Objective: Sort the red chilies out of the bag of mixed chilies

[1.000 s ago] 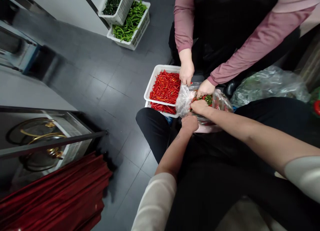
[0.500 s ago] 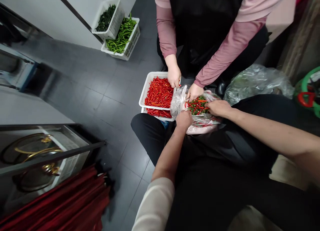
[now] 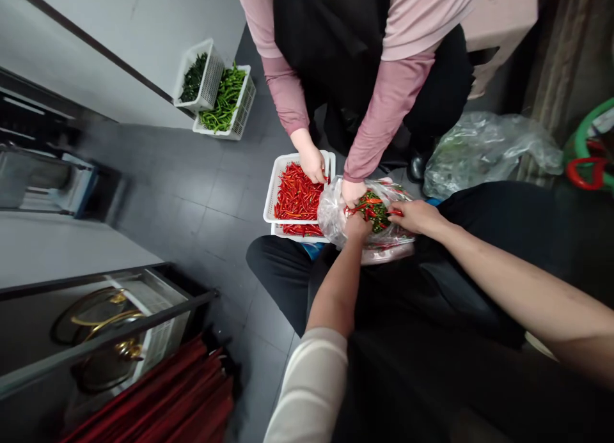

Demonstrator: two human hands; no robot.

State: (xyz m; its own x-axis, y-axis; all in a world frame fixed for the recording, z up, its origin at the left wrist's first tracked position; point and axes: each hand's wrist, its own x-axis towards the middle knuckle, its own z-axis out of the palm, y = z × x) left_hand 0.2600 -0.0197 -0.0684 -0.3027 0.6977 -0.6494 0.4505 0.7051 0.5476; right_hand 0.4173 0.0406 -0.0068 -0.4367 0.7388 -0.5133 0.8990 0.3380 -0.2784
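Note:
A clear plastic bag lies open in front of me, with red chillies with green stems inside. My left hand is closed at the bag's near left edge, its fingertips among the chillies; what it grips is too small to make out. On the bag's right side my right hand pinches a red chilli. Left of the bag, a white basket full of red chillies rests over another white basket of them.
Opposite me a person in pink sleeves has one hand in the bag and one over the basket. Farther off stand baskets of green peppers. A loose plastic bag and a green-rimmed container are at right; a rack is at left.
The view has shifted. My left hand has moved from the bag's edge in toward the chillies. The other person's right-side hand has reached deeper into the bag.

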